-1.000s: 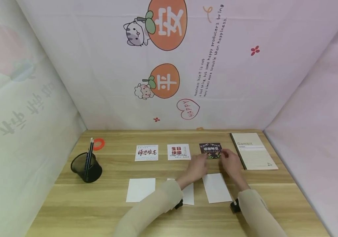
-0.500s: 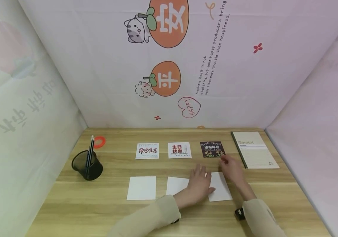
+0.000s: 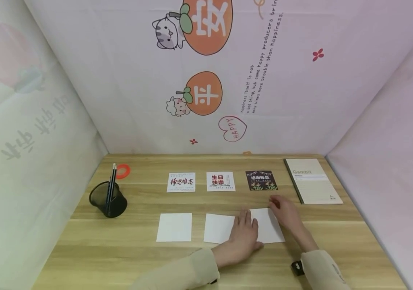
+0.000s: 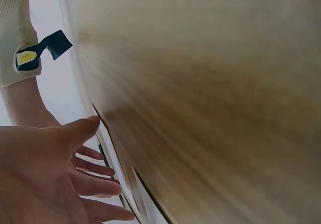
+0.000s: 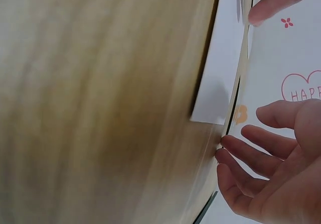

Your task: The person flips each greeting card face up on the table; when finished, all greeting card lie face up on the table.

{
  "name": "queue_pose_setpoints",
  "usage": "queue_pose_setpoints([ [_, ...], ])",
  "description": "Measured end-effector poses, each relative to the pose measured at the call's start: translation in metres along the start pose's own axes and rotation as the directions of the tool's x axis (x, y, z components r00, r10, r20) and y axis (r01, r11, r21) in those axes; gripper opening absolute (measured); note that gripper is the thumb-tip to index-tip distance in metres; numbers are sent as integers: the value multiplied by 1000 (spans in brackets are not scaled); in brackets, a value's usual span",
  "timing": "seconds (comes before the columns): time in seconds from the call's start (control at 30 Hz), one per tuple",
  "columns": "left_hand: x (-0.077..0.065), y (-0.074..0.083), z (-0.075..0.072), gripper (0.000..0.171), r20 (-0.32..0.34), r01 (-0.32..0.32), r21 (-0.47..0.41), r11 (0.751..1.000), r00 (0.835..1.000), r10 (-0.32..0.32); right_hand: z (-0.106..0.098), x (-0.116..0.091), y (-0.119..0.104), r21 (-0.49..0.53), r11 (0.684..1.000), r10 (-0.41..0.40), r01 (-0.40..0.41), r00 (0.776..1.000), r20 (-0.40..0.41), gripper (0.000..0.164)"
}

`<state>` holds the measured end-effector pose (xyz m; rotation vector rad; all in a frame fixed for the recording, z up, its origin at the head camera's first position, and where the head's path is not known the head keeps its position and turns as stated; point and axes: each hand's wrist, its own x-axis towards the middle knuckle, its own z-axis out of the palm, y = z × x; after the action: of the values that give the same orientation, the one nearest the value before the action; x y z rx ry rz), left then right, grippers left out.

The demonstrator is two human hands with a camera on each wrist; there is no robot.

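Observation:
In the head view my left hand (image 3: 242, 235) lies with fingers extended over the neighbouring edges of the middle blank white card (image 3: 216, 228) and the right blank white card (image 3: 269, 226). My right hand (image 3: 287, 214), its fingers loosely bent, is at the upper right corner of that right card and grips nothing. The right wrist view shows these bent fingers (image 5: 251, 153) beside a white card (image 5: 215, 91). Behind the hands lies a dark card (image 3: 261, 180) with white characters and flowers. A third blank white card (image 3: 174, 227) is at the left.
Two white cards with red characters, the left one (image 3: 181, 182) and the middle one (image 3: 221, 181), share the back row. A notebook (image 3: 315, 181) lies at the back right. On the left are a black mesh pen holder (image 3: 116, 203) with pencils and a red ring (image 3: 123, 171).
Both hands have left the dark card and come back toward me. The left hand has moved down over the blank cards; the right has drawn back to the right card's corner.

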<state>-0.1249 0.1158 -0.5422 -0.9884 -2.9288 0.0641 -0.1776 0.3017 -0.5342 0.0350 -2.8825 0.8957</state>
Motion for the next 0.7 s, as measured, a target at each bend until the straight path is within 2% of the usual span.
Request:
queue_pose_setpoints([
  [0.23,-1,3,4,71,10,-7,-4,1000,1000,7,0,-7,-1,-21,998,-59,58,998,-25,27],
  [0.5,-1,6,2,70,-12,-22,19,1000,1000,22,-1,-14,-3,1,999,-42,42,999,2,25],
  [0.7,-2,6,-1,68,-13,-30,47,998,999,30,-3,-20,-2,20,997,-79,79,997,10,23],
])
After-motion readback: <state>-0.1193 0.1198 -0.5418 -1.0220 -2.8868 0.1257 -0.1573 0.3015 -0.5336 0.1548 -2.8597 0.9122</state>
